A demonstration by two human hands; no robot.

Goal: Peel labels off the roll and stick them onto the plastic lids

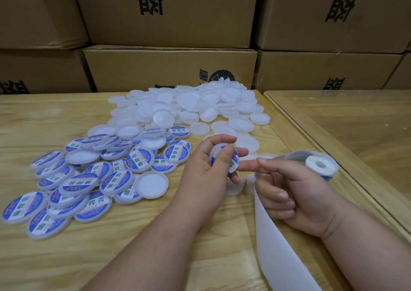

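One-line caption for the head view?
Left hand holds a labelled lid; right hand presses its label, label roll beside.

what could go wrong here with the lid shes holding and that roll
1. The left hand grips the lid by its edges while the right hand's forefinger presses the label; the fingers crowd it, so it may end up off-centre or creased.
2. The label roll sits near the table edge by the seam, and a tug on the backing strip could drag it off.
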